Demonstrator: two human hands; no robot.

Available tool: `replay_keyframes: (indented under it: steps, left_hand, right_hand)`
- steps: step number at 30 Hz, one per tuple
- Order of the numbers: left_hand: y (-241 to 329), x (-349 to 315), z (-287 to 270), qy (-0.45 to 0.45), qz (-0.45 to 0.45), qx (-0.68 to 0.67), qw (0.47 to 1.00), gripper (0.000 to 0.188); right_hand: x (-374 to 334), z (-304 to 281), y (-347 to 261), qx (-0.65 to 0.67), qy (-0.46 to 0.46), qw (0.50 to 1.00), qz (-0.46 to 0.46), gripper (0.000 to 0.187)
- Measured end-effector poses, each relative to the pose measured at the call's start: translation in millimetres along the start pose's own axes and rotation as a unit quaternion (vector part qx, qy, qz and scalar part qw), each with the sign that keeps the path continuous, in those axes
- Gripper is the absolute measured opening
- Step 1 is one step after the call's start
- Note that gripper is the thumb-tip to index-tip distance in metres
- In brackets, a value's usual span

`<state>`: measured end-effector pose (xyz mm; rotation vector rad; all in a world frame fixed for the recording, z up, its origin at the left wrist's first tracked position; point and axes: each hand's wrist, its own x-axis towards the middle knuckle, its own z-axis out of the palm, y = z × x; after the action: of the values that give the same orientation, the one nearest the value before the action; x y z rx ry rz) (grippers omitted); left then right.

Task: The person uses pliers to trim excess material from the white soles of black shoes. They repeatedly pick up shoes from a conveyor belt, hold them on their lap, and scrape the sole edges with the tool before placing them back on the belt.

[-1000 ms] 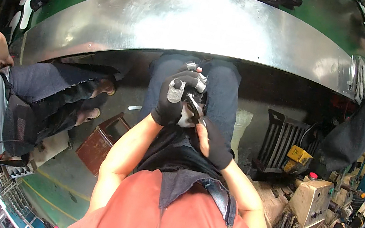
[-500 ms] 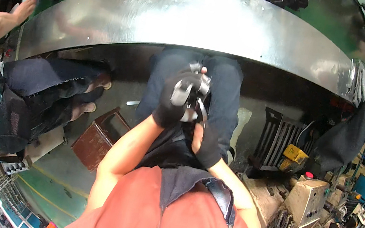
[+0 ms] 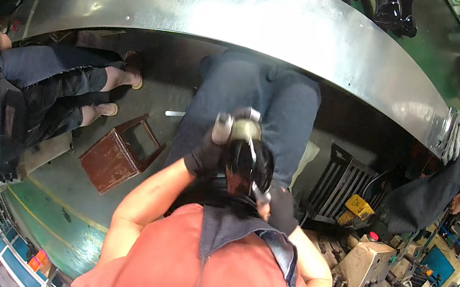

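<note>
Over my lap, my left hand [image 3: 219, 142] holds a glossy black shoe [image 3: 251, 168] with a pale, tan-coloured end on the far side. Black fingerless gloves cover both hands, and light wrappings show on the left fingers, which curl round the shoe's far end. My right hand [image 3: 281, 210] is closed beside the near right side of the shoe. A small silvery piece [image 3: 261, 195] sticks out at its fingers; whether that is a tool or a finger wrapping I cannot tell. Motion blurs both hands, and the shoe's underside is hidden.
A curved-looking metal bench [image 3: 251, 16] runs across in front of my knees. More glossy black footwear [image 3: 389, 9] lies beyond it. A brown stool [image 3: 111, 160] stands at left near a co-worker's legs [image 3: 100, 82]. At right are a slatted black rack [image 3: 340, 180] and a machine [image 3: 367, 267].
The shoe has come nearer my body and turned, showing more of its black surface. My hands have moved farther apart. The left co-worker's hand has drawn back from the bench.
</note>
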<state>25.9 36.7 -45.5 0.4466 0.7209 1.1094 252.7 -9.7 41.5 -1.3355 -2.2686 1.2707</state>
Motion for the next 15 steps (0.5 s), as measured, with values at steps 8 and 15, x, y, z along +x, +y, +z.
replay_keyframes:
  steps: [8,15]
  left_hand:
    - [-0.2,26.4,48.3,0.188,0.094,0.607,0.767,0.047]
    - [-31.7,17.1,21.2,0.189,0.145,0.325,0.915,0.06]
  right_hand:
    - [88.9,-49.2,-1.6,0.389,0.015,0.854,0.346,0.048]
    - [79.5,-45.2,34.9,0.282,-0.01,0.944,0.168,0.045]
